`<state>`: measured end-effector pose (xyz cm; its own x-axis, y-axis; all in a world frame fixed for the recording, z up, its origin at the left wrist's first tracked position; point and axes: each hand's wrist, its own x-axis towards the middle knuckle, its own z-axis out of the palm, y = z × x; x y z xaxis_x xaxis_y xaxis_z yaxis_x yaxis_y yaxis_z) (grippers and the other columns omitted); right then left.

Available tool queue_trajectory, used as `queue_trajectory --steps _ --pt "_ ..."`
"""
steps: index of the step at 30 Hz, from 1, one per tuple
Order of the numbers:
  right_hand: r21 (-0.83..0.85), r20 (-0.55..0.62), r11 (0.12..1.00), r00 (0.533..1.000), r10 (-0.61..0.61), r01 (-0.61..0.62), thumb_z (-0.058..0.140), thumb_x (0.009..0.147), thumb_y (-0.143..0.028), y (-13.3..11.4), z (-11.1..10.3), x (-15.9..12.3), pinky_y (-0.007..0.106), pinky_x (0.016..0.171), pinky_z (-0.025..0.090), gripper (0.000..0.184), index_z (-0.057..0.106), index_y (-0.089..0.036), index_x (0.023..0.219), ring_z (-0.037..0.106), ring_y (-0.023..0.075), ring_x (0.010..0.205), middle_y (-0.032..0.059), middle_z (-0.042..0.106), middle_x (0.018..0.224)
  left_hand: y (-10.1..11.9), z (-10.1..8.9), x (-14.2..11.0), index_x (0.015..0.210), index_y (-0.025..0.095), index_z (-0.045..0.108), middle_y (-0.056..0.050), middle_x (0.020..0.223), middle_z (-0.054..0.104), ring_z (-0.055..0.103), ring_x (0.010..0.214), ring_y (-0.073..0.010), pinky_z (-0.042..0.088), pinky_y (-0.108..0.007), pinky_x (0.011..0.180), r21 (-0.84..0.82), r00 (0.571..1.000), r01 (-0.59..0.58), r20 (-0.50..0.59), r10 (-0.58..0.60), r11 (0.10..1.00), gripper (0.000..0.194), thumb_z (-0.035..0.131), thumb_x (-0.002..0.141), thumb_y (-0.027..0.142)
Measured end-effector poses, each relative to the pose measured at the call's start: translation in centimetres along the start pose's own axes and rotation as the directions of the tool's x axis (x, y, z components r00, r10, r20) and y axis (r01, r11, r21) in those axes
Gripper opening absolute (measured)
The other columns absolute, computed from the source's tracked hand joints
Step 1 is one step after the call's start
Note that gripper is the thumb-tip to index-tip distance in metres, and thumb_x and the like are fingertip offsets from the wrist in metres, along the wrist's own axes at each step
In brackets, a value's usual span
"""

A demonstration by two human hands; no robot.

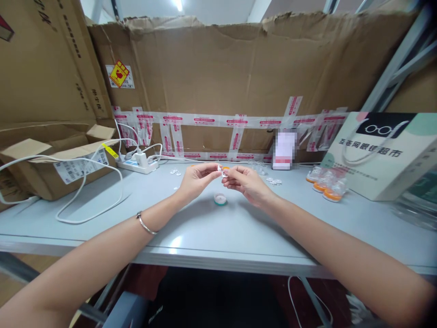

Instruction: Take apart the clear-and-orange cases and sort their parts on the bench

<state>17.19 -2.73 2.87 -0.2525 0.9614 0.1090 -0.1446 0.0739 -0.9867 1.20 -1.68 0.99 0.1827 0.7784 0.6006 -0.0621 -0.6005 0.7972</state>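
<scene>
Above the middle of the grey table, both my hands are closed in a pinch, fingertips almost meeting. Between them is a small white plastic piece (220,169), largely covered by the fingers. My left hand (198,180) grips it from the left, and my right hand (247,183) from the right. A bit of orange shows by the right fingertips; whether it is held or lies behind, I cannot tell. Just below the hands, a round white cap with a teal rim (220,199) lies on the table. Small white pieces (273,181) lie beyond my right hand, and several white discs (175,171) beyond my left.
Clear cases with orange bases (327,184) stand at right before a paper bag (372,159). A phone (284,150) leans against the large cardboard (211,73) at the back. To the left are a power strip (136,164), a loose white cable (88,222) and an open carton (61,168).
</scene>
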Motion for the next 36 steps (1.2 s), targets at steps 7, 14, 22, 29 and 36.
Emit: queue_trajectory --steps 7,14,22,29,36 --pt "-0.007 -0.054 0.996 0.995 0.089 -0.089 0.061 0.071 -0.022 0.2 0.2 0.3 0.019 0.055 0.044 0.013 0.055 -0.014 0.062 0.054 0.0059 0.051 0.0003 0.06 0.057 0.0 0.5 -0.4 0.083 0.013 0.064 -0.005 0.085 0.064 0.059 0.074 -0.012 0.05 -0.025 0.074 0.304 0.977 -0.208 0.009 0.215 0.93 0.013 0.06 0.076 0.023" --pt "-0.164 -0.183 0.986 0.983 -0.002 -0.028 0.061 0.069 -0.021 0.5 -3.0 2.2 0.02 0.053 0.042 0.01 0.057 -0.015 0.063 0.049 0.0065 0.049 -0.0012 0.057 0.055 0.7 -0.2 -0.5 0.088 0.014 0.063 -0.006 0.085 0.063 0.057 0.072 -0.0106 0.047 -0.024 0.072 0.477 0.925 -0.362 0.078 0.371 0.801 0.013 0.058 0.078 0.021" --pt "-0.897 -0.082 0.441 0.974 -0.209 0.019 0.057 0.071 -0.024 1.5 -7.6 4.6 0.028 0.065 0.04 0.015 0.07 -0.017 0.072 0.06 0.0183 0.071 0.0052 0.068 0.071 0.3 -0.1 -0.3 0.088 0.016 0.063 -0.005 0.085 0.064 0.057 0.072 -0.0112 0.046 -0.024 0.067 0.459 0.965 -0.26 0.081 0.251 0.85 0.013 0.058 0.078 0.022" --pt "-0.882 -0.093 0.47 0.962 -0.256 0.04 0.058 0.072 -0.034 0.8 -6.5 3.9 0.028 0.066 0.042 0.021 0.069 -0.016 0.073 0.059 0.0183 0.07 0.0061 0.067 0.072 0.4 -0.1 -0.4 0.093 0.016 0.065 -0.004 0.082 0.062 0.057 0.073 -0.011 0.046 -0.023 0.069 0.471 0.968 -0.251 0.099 0.232 0.846 0.018 0.057 0.079 0.024" --pt "-0.366 0.161 0.915 0.98 -0.117 0.17 0.064 0.067 -0.043 0.2 -1.3 0.7 0.025 0.066 0.045 0.029 0.063 -0.016 0.076 0.055 0.0096 0.064 0.0005 0.062 0.069 0.0 0.2 -0.7 0.093 0.018 0.063 -0.002 0.078 0.065 0.058 0.072 -0.0121 0.046 -0.024 0.068 0.562 0.956 -0.291 0.142 0.257 0.774 0.018 0.061 0.075 0.021"
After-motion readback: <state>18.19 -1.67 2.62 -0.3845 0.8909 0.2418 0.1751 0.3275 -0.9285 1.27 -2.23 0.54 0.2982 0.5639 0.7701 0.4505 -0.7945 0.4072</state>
